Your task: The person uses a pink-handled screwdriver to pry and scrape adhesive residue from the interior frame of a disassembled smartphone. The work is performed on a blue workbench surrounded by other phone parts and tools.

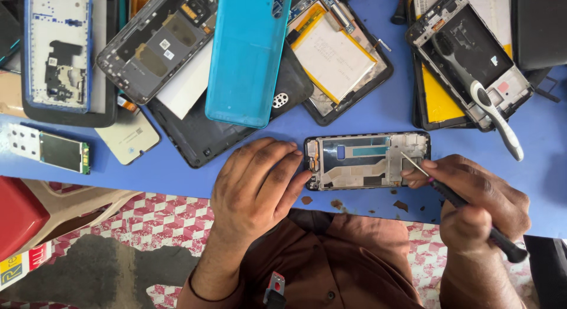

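From the head cam I'm seeing the left hand (257,182) pressing down flat on the blue bench (378,111), fingers spread and loose, fingertips touching the left end of an opened phone frame (366,160) and steadying it rather than gripping it. That frame is lying flat near the bench's front edge, right between both hands. The right hand (478,202) is closing its grip around a thin dark-handled screwdriver (458,199), with the metal tip touching the right end of the frame. Further back there's a whole pile of stripped phones: a teal back cover (248,55) lying across a black back cover (201,135), a white-and-grey toothbrush (493,108) resting across another open frame (469,55), and a small green circuit board (50,149) off to the left. A brown shirt is showing at the bottom.
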